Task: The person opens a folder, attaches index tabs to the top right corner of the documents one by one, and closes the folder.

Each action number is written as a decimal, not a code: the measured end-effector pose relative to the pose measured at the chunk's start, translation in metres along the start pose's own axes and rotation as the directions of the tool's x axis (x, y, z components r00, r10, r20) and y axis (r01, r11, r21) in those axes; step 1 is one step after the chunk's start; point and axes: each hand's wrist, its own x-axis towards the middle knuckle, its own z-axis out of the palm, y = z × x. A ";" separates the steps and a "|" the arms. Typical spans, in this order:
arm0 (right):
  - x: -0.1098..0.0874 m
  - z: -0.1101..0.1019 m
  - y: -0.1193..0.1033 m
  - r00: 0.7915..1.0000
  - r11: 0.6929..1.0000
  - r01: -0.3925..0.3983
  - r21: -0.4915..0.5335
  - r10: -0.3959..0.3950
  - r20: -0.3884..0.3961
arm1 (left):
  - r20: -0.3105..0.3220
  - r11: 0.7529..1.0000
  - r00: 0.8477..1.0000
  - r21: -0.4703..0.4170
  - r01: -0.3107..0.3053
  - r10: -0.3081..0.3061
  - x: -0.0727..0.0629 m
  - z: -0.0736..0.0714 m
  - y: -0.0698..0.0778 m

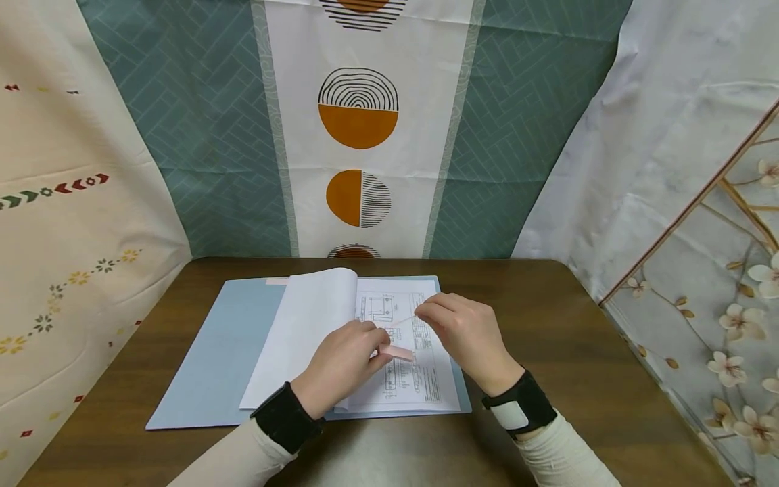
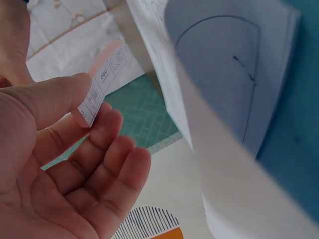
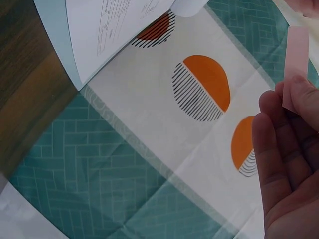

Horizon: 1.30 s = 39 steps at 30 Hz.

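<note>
Basically left hand (image 1: 348, 353) pinched pink pad (image 2: 104, 78), right hand (image 1: 465, 333) pinched thin pink strip (image 3: 296, 55), which could've stuck askew on drawing page (image 1: 429, 372) if grip slipped

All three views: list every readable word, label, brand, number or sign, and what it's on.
"deli": printed on the pink pad in the left hand.
Pad's finer print: too small to read.
Pink strip in the right hand: no print visible.
Drawing sheet: labels and table print too small or blurred to read.
</note>
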 end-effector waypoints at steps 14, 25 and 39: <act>0.002 -0.002 0.002 1.000 1.000 -0.023 -0.008 0.023 0.013 | 0.045 0.995 0.994 0.022 -0.097 0.096 -0.027 -0.008 0.014; 0.001 -0.002 0.000 1.000 1.000 -0.022 0.010 0.022 0.007 | 0.123 0.980 0.974 0.038 -0.197 0.191 -0.050 -0.004 0.028; 0.000 -0.002 -0.001 1.000 1.000 -0.026 0.004 0.026 0.013 | 0.119 0.962 0.959 0.065 -0.265 0.256 -0.064 0.007 0.033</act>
